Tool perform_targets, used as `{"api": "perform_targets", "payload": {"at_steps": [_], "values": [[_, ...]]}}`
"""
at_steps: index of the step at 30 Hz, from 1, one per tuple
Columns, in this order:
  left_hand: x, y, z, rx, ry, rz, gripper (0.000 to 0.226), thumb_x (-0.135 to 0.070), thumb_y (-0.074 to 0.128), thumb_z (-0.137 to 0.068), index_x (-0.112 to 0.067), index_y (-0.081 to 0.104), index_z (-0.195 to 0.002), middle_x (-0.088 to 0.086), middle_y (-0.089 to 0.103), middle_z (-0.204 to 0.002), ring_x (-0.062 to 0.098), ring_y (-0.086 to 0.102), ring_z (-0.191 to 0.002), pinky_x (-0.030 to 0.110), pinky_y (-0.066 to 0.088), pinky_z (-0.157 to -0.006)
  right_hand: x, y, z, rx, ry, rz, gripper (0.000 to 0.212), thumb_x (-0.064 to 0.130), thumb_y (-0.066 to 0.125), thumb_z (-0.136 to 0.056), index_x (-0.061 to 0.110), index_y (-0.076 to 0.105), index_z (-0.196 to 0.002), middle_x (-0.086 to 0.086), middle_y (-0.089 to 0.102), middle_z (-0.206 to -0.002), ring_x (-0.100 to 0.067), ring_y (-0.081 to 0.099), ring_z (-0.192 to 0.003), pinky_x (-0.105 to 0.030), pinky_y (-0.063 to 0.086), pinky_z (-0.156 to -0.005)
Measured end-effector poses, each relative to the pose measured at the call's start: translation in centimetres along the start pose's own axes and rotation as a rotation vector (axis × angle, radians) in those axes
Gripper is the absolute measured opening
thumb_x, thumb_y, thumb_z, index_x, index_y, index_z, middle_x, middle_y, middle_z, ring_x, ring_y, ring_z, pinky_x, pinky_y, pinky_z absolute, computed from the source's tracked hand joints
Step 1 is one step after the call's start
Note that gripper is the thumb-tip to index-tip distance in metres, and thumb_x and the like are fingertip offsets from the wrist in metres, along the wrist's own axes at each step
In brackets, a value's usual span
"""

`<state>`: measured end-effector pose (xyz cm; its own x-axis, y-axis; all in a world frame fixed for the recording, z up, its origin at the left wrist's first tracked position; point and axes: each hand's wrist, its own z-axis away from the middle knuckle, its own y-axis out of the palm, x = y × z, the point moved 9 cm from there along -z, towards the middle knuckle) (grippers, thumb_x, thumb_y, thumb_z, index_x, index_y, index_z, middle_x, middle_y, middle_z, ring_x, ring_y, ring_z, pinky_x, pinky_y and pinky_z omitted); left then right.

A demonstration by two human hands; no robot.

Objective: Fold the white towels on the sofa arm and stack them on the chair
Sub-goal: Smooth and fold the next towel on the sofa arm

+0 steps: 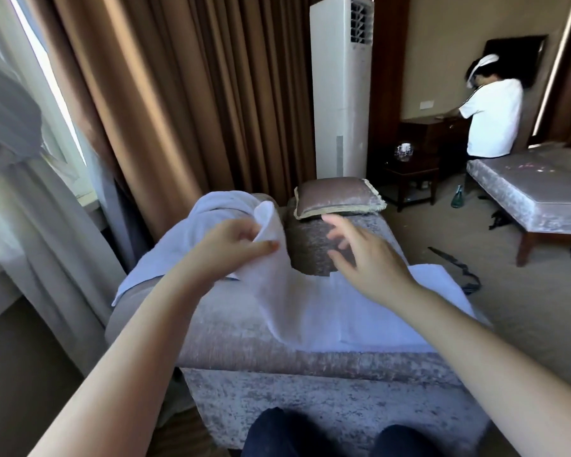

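Cushion (pixel 338 197), AC tower (pixel 342 90), bench (pixel 541 189), curtains (pixel 185 94).

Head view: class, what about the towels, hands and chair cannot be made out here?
1. Head view: flat towel, right part covered by the right forearm.
2. Head view: heaped towels behind the left hand; folds merge, number unclear.
3. Head view: right hand fingertips, motion-blurred.
4. Head view: stacking chair, not identifiable in frame.
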<state>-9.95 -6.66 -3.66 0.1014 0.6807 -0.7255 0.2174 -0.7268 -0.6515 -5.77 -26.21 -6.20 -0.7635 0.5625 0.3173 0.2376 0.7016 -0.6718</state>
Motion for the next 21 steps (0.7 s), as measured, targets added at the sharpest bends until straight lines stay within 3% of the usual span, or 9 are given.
{"api": "perform_targets", "payload": {"at_steps": [3,6,9,11,13,14,16,18,21], "values": [[-6.7,4.1,-1.3,0.111,0.170,-0.001,0.019,-0.029,0.069,-0.087,-0.017,0.059,-0.075,-0.023,0.053,-0.053,-0.006,0.052,-0.060,0.010,0.037,-0.055,0.9,-3.0,-1.5,0.079,-0.048,-0.031,0.067,0.015,0.053,-0.091,0.042,0.026,-0.146,0.006,0.065,-0.094,-0.018,0.060,-0.081,-0.040,0.052,-0.072],[-10.8,8.0,-2.0,0.178,0.296,0.045,0.020,-0.026,0.069,-0.087,-0.012,0.061,-0.076,-0.017,0.055,-0.062,-0.002,0.049,-0.060,0.014,0.036,-0.057,-0.5,-6.2,-1.3,0.046,-0.011,-0.003,0.070,0.011,0.052,-0.090,0.052,0.027,-0.139,0.007,0.055,-0.068,-0.022,0.056,-0.065,-0.042,0.052,-0.062],[-12.5,11.2,-2.0,0.282,0.322,0.120,0.025,-0.034,0.067,-0.090,-0.012,0.064,-0.079,-0.015,0.058,-0.066,0.003,0.054,-0.062,0.015,0.041,-0.059,-3.5,-8.3,0.3,0.021,0.050,0.047,0.043,0.018,0.051,-0.083,0.046,0.045,-0.114,0.007,0.050,-0.062,-0.028,0.054,-0.062,-0.043,0.052,-0.060],[-12.2,13.0,-2.0,0.361,0.260,0.220,0.035,-0.045,0.058,-0.093,-0.011,0.068,-0.091,-0.007,0.069,-0.085,0.007,0.066,-0.077,0.022,0.050,-0.070,-7.4,-9.5,1.6,-0.004,0.269,0.016,0.010,0.033,0.056,-0.076,0.038,0.058,-0.085,0.004,0.051,-0.060,-0.028,0.049,-0.059,-0.038,0.048,-0.060],[-10.7,13.9,-2.5,0.296,0.229,0.216,0.045,-0.053,0.053,-0.094,-0.011,0.069,-0.098,0.000,0.072,-0.096,0.013,0.068,-0.088,0.031,0.053,-0.077,-10.3,-10.3,3.6,0.037,0.426,0.144,0.033,0.050,0.063,-0.069,0.025,0.049,-0.054,0.000,0.039,-0.055,-0.021,0.036,-0.060,-0.038,0.034,-0.061],[-9.6,14.1,-2.9,0.212,0.237,0.133,0.045,-0.053,0.051,-0.093,-0.012,0.069,-0.096,0.002,0.072,-0.093,0.017,0.067,-0.088,0.034,0.052,-0.077,-11.9,-10.1,5.0,0.095,0.477,0.155,0.042,0.054,0.064,-0.067,0.022,0.043,-0.050,-0.003,0.033,-0.057,-0.020,0.032,-0.062,-0.039,0.030,-0.062],[-7.3,15.1,-2.9,0.092,0.282,-0.068,0.034,-0.042,0.050,-0.096,-0.014,0.070,-0.096,0.000,0.070,-0.093,0.018,0.064,-0.092,0.032,0.047,-0.079,-13.7,-10.2,7.2,0.104,0.518,0.188,0.039,0.053,0.065,-0.069,0.025,0.042,-0.052,-0.005,0.031,-0.060,-0.024,0.029,-0.062,-0.041,0.030,-0.061],[-5.7,17.3,-2.1,0.083,0.400,-0.245,0.028,-0.030,0.049,-0.097,-0.014,0.070,-0.104,0.002,0.069,-0.107,0.022,0.061,-0.103,0.029,0.044,-0.087,-15.5,-10.0,9.5,0.080,0.547,0.092,0.019,0.033,0.063,-0.081,0.038,0.055,-0.065,0.001,0.045,-0.059,-0.025,0.041,-0.058,-0.038,0.037,-0.057],[-2.3,21.0,-1.7,0.146,0.432,-0.481,0.055,-0.049,0.037,-0.089,-0.014,0.065,-0.122,0.008,0.062,-0.130,0.036,0.055,-0.121,0.046,0.043,-0.102,-17.2,-8.3,11.4,0.091,0.497,0.086,0.045,0.003,0.056,-0.086,0.048,0.059,-0.080,0.000,0.055,-0.057,-0.013,0.044,-0.049,-0.027,0.030,-0.050]]}}
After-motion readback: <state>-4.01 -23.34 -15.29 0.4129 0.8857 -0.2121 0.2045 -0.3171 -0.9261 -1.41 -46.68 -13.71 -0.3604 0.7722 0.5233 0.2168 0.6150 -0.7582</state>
